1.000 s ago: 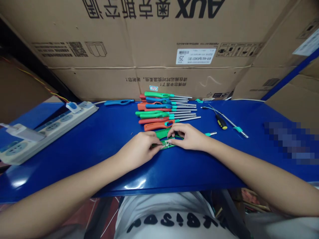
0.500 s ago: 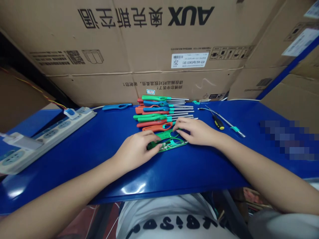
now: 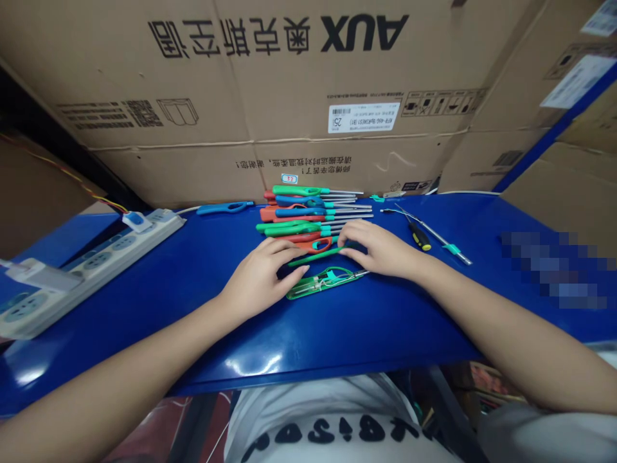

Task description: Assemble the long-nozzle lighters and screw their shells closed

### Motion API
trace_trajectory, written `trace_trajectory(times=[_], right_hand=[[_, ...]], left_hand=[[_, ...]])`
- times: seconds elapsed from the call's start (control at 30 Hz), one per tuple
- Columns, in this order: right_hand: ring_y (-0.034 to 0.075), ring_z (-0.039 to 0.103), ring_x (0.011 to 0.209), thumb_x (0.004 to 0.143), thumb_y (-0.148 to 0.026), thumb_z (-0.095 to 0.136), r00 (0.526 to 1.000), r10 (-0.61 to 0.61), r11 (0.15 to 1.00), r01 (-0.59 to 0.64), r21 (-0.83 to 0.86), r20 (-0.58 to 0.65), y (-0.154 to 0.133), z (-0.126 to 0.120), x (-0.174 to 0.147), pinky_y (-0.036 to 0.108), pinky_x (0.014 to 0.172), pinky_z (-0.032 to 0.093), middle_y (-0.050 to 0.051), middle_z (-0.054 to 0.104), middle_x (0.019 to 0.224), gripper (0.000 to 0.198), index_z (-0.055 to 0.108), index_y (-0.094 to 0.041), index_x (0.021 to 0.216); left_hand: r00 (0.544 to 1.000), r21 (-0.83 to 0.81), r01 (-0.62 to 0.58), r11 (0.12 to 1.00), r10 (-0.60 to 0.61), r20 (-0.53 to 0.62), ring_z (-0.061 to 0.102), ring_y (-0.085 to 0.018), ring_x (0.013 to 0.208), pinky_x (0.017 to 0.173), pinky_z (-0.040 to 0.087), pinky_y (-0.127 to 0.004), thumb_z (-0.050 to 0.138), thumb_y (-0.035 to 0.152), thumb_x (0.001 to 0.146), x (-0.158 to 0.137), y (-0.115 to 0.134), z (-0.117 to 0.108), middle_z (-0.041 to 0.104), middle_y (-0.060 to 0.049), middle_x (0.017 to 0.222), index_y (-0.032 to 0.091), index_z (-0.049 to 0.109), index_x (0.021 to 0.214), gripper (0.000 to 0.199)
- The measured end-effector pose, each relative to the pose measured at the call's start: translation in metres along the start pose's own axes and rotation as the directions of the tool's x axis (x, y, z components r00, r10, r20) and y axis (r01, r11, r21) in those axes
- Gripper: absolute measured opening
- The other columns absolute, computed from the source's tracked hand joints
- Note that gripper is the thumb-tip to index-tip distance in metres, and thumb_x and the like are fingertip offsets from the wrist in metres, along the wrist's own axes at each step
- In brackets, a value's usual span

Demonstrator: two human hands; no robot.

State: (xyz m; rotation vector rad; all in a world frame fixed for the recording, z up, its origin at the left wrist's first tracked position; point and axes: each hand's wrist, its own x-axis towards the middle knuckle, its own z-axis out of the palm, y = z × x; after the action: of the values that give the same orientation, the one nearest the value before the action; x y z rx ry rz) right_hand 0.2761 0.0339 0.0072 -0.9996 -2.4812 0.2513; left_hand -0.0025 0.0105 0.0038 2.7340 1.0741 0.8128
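Between my two hands is a green lighter cover half (image 3: 315, 256), tipped so that I see it nearly edge-on. My left hand (image 3: 258, 273) holds its left end, the thumb low and near the parts below. The fingers of my right hand (image 3: 373, 247) pinch its right end. Just in front of it, an opened green lighter half (image 3: 322, 283) lies on the table, with wires, small inner parts and a teal trigger showing. A metal tube sticks out from its right end. An orange lighter (image 3: 315, 244) lies right behind the cover, partly hidden by my left fingers.
Several red, blue and green long lighters (image 3: 299, 212) are piled behind my hands. A screwdriver (image 3: 420, 238) and a loose metal tube (image 3: 446, 243) lie to the right. A blue cover (image 3: 224, 208) and a power strip (image 3: 96, 267) are on the left. A cardboard box (image 3: 279, 83) stands behind.
The green cover half has come up off the opened lighter and moved away from me, turning edge-on. Both hands moved slightly with it, and the inner parts are now more exposed.
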Motion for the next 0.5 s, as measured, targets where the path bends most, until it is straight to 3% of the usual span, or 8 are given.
trace_trajectory(times=[0.07, 0.13, 0.27, 0.4, 0.5], right_hand=[[0.021, 0.063, 0.088, 0.095, -0.026, 0.057, 0.991, 0.075, 0.99, -0.061, 0.131, -0.108, -0.003, 0.001, 0.001, 0.036, 0.082, 0.05, 0.007, 0.067, 0.093, 0.008, 0.06, -0.018, 0.094], [0.017, 0.065, 0.074, 0.094, -0.029, 0.058, 0.97, 0.203, 0.931, -0.149, 0.335, -0.135, -0.006, 0.004, 0.002, 0.032, 0.071, 0.052, 0.004, 0.065, 0.085, 0.011, 0.058, -0.019, 0.093], [0.012, 0.065, 0.056, 0.088, -0.038, 0.066, 0.931, 0.363, 0.676, -0.297, 0.675, 0.047, -0.01, 0.009, 0.005, 0.027, 0.057, 0.053, -0.001, 0.062, 0.077, 0.023, 0.056, -0.018, 0.093], [0.011, 0.063, 0.053, 0.078, -0.048, 0.076, 0.888, 0.415, 0.477, -0.396, 0.785, 0.196, -0.013, 0.011, 0.008, 0.028, 0.056, 0.056, -0.002, 0.061, 0.075, 0.037, 0.059, -0.017, 0.091], [0.011, 0.061, 0.053, 0.076, -0.055, 0.076, 0.858, 0.443, 0.42, -0.455, 0.785, 0.261, -0.015, 0.01, 0.009, 0.027, 0.053, 0.054, -0.001, 0.062, 0.072, 0.044, 0.061, -0.017, 0.094]], left_hand=[[0.998, 0.013, -0.046, 0.999, 0.046, -0.039, 0.062, -0.026, 0.115, 0.1, 0.051, -0.042, 0.064, 0.034, 0.095, 0.0, 0.001, -0.002, 0.07, -0.01, 0.124, 0.018, 0.068, 0.125, 0.034], [0.994, 0.03, -0.092, 0.995, 0.094, -0.063, 0.062, -0.027, 0.116, 0.1, 0.051, -0.042, 0.066, 0.034, 0.094, 0.0, 0.001, -0.003, 0.068, -0.011, 0.128, 0.018, 0.066, 0.129, 0.038], [0.985, 0.044, -0.155, 0.987, 0.157, -0.066, 0.066, -0.026, 0.111, 0.096, 0.054, -0.041, 0.066, 0.031, 0.095, 0.0, 0.001, -0.002, 0.071, -0.012, 0.12, 0.017, 0.068, 0.122, 0.031], [0.989, 0.041, -0.146, 0.988, 0.147, -0.024, 0.069, -0.028, 0.107, 0.094, 0.056, -0.042, 0.066, 0.033, 0.094, -0.002, 0.002, 0.001, 0.073, -0.013, 0.117, 0.014, 0.067, 0.125, 0.036], [0.998, -0.002, -0.068, 0.998, 0.068, -0.011, 0.071, -0.027, 0.106, 0.093, 0.058, -0.041, 0.064, 0.034, 0.095, -0.003, 0.005, 0.001, 0.074, -0.012, 0.117, 0.014, 0.067, 0.128, 0.038]])
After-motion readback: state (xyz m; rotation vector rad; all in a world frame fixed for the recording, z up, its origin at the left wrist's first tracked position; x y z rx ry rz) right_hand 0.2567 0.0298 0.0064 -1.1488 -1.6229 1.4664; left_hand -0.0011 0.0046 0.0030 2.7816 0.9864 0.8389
